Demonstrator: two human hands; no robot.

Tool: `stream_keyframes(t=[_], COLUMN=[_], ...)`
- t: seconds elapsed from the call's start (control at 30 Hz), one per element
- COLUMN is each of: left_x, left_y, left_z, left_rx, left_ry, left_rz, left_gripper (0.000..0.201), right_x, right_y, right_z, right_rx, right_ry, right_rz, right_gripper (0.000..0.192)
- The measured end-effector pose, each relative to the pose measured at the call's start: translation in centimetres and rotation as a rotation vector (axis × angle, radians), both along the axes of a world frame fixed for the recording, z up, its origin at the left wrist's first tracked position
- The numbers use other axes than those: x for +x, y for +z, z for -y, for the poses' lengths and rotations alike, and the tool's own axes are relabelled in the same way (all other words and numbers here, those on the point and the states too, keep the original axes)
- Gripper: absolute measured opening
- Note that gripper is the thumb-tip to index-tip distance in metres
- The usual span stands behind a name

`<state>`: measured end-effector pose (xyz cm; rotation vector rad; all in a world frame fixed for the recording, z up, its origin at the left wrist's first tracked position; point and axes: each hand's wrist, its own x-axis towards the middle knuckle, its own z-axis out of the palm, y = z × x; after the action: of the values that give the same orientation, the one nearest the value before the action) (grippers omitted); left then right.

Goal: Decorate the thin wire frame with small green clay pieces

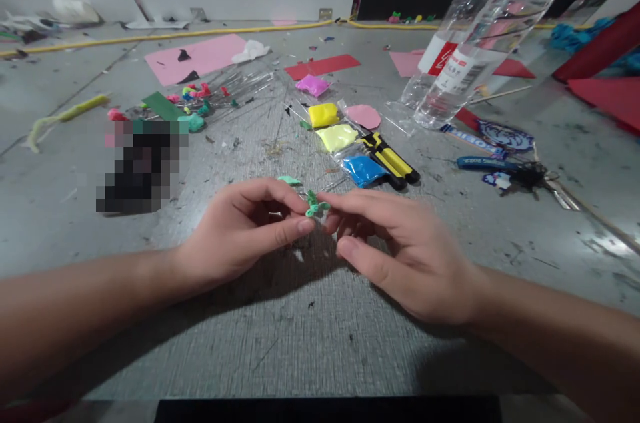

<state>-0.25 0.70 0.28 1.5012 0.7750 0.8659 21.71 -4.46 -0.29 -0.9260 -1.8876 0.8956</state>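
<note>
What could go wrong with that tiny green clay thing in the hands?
1. The green clay piece is tiny and pinched between the left hand and right hand; squeezing hard could probably squash its shape.
2. If it slips, it may land on the gritty table and pick up dirt.
3. The plastic bottles lean tilted close by; a bumped one might roll onto the clay packets.

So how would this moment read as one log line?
left hand: pinching green clay piece | right hand: pinching same piece | behind: clay bags, pliers, bottles
</note>
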Motion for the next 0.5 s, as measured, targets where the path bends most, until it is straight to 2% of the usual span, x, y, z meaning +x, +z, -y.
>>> stream_keyframes(t=[0.17,0.37,0.5], left_x=[-0.02,0.01,0.09], left_y=[0.05,0.16,0.14], left_z=[0.15,0.25,0.23], left_rx=[0.102,0.257,0.269], left_ry=[0.042,0.173,0.211], left_rz=[-0.051,-0.146,-0.161], left_gripper=[0.016,0.014,0.013], right_x=[-0.19,-0.21,-0.24], right_y=[0.16,0.43,0.77], right_z=[0.36,0.79,0.98], right_rx=[-0.199,-0.453,-0.590], right_ry=[0.071,0.218,0.290], right_rz=[-0.068,-0.142,-0.193], right_gripper=[0.056,0.080,0.094])
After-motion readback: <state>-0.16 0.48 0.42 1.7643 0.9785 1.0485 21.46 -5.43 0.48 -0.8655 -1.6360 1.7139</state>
